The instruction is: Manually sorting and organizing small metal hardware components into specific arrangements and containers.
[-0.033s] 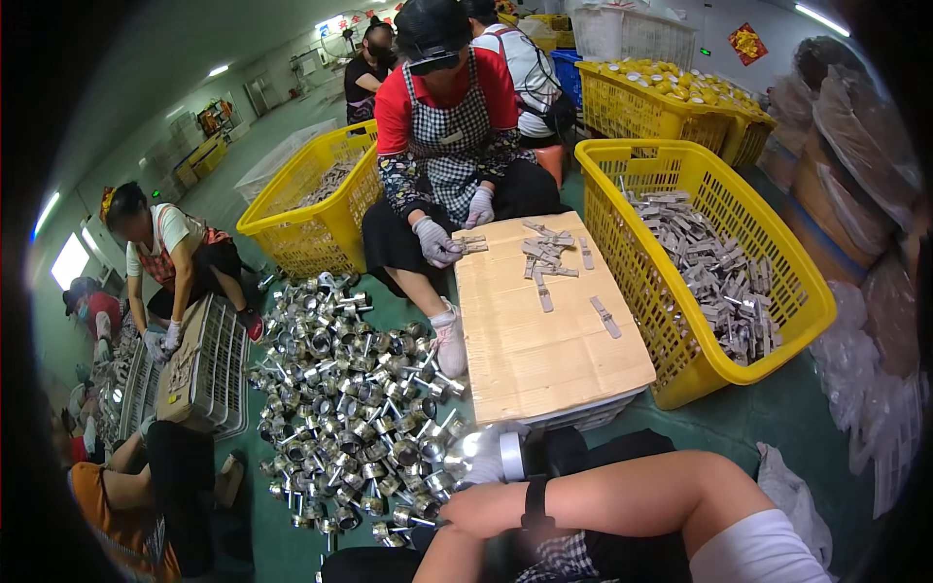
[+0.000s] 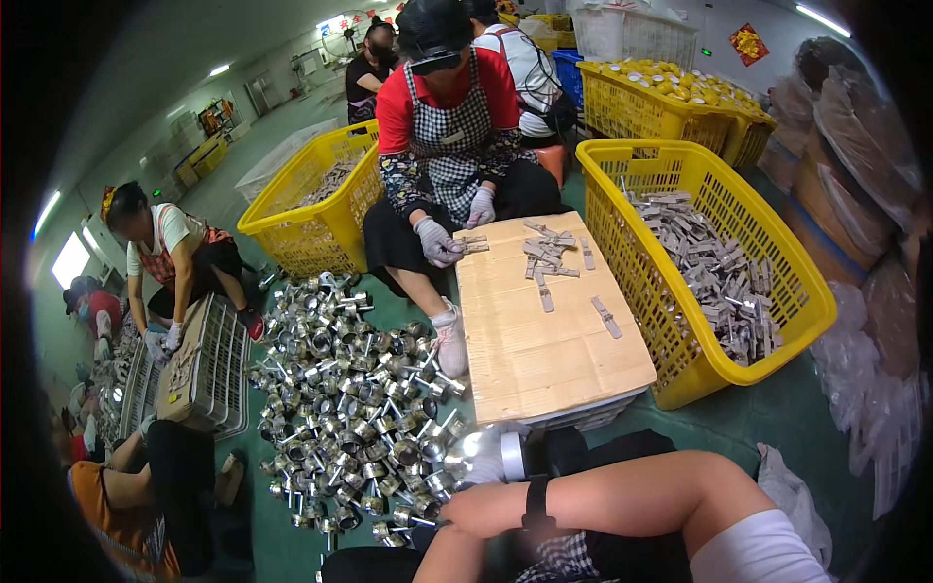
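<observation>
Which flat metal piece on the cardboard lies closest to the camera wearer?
The lone piece near the right edge of the cardboard: it lies apart from the pile and lower in the picture than every other piece there.

Stemmed metal cups (image 2: 352, 400) lie heaped on green floor (image 2: 714, 432) beside tan cardboard (image 2: 559, 355).

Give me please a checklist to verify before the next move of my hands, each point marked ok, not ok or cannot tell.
1. Right hand empty: cannot tell; fingers partly hidden.
2. Left hand empty: cannot tell; not clearly visible.
3. Cardboard sheet lying flat: ok.
4. Metal strips on it gathered together: not ok; some lie apart from the cluster.
5. Facing co-worker's gloved hands away from yours: ok.
6. Metal cups in rows: not ok; heaped loosely.
</observation>
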### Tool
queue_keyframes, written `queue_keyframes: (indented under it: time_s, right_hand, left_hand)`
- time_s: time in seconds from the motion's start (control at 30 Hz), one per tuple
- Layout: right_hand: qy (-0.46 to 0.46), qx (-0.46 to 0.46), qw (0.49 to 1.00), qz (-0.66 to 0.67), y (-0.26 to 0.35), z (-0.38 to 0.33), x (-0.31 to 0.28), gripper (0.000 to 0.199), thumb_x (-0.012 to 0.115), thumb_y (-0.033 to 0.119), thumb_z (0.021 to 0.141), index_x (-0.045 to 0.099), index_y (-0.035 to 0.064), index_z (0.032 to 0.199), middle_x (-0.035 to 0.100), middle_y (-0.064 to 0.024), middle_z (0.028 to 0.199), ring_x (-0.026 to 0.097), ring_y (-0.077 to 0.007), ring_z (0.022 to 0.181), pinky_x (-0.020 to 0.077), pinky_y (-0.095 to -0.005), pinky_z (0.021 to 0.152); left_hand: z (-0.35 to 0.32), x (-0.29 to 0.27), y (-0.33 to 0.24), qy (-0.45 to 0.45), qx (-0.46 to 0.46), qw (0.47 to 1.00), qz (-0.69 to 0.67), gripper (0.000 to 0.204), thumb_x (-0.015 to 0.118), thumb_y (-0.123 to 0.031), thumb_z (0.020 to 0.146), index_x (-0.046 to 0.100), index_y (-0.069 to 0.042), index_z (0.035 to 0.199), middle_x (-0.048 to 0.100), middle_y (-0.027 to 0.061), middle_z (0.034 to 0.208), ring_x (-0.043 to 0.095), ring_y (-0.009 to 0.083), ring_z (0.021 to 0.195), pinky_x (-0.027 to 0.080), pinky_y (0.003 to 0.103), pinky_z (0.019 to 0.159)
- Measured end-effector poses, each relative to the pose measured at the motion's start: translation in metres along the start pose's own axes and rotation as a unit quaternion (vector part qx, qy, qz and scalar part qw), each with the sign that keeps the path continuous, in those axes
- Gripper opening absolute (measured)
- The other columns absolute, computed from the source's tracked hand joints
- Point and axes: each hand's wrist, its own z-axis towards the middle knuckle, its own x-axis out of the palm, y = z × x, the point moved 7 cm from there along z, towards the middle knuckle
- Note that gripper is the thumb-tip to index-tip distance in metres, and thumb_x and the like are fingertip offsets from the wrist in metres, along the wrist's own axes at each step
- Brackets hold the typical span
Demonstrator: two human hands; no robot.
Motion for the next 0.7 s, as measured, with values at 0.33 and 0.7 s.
queue_keyframes:
  time_s: [0.33,0.7]
  right_hand:
    - [-0.005,0.002,1.000,-0.002,0.008,-0.003,-0.007,0.021,0.050,0.008,0.074,0.059,-0.0069,0.085,0.062,-0.0226,0.086,0.062,-0.0345,0.081,0.0480,-0.0392,0.068]
    - [0.017,-0.006,1.000,-0.009,0.000,0.003,0.006,0.028,0.047,0.025,0.086,0.054,-0.0025,0.089,0.060,-0.0197,0.083,0.059,-0.0366,0.081,0.0454,-0.0437,0.067]
  left_hand:
    - [0.009,-0.012,-0.008,0.004,0.018,1.000,-0.022,0.016,0.049,-0.008,0.079,0.058,0.004,0.078,0.060,0.0108,0.070,0.058,0.0204,0.063,0.049,0.029,0.062]
    - [0.028,-0.009,-0.013,0.024,0.022,0.999,-0.028,0.017,0.048,-0.009,0.080,0.058,0.005,0.079,0.060,0.0111,0.071,0.058,0.0207,0.064,0.049,0.029,0.063]
